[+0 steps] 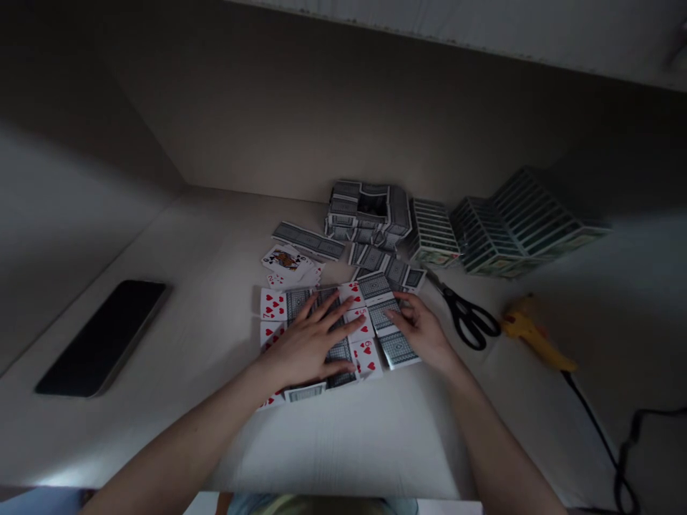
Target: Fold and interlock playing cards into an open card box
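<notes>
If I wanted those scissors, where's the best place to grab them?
Probably by the black handle loops, coming from the near side: the scissors lie with loops toward the person, blades pointing away, and the yellow tool crowds the right.

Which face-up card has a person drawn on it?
The queen card, lying on the small loose pile beyond the left hand. The face-up heart cards nearby show only numbers and red hearts.

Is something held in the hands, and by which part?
Right hand: apparently the card strip, by its right edge; left hand: nothing, lying flat on other cards.
</notes>
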Available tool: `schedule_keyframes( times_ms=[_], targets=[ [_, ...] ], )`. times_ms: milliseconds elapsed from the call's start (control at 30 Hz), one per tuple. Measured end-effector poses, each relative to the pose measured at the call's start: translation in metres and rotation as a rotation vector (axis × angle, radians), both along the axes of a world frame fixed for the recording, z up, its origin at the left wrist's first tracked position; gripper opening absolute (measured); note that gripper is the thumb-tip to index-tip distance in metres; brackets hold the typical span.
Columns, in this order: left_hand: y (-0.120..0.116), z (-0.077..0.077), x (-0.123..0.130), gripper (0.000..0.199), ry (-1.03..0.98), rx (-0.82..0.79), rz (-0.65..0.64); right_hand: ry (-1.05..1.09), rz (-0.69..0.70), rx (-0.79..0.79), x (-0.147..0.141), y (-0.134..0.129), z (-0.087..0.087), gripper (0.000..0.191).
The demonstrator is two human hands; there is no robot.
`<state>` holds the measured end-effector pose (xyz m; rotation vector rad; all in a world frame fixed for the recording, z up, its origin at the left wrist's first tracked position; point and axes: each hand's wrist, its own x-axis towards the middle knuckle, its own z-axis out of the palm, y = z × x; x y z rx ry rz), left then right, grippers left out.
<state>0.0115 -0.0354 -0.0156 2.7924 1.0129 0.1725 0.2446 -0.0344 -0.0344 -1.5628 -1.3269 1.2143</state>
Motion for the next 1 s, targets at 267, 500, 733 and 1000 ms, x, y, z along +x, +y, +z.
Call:
schedule_keyframes(
  times_ms=[267, 500, 733, 1000],
  targets=[
    [0.0, 0.0, 0.0, 0.068, -0.017, -0.002, -0.001, 0.032, -0.044, -0.031, -0.003, 0.001, 0.005, 0.046],
    [-0.001, 0.0, 0.0, 0.07, -0.019, -0.003, 0.009, 0.052, -0.037, -0.086, 0.001, 0.001, 0.009, 0.043],
    [-0.001, 0.002, 0.0, 0.071, -0.013, -0.005, 0.006, 0.072, -0.029, -0.114, 0.001, 0.0, 0.013, 0.044],
    [0.0, 0.002, 0.0, 0.07, -0.017, -0.006, 0.007, 0.094, -0.031, -0.096, -0.001, -0.001, 0.012, 0.044]
  ],
)
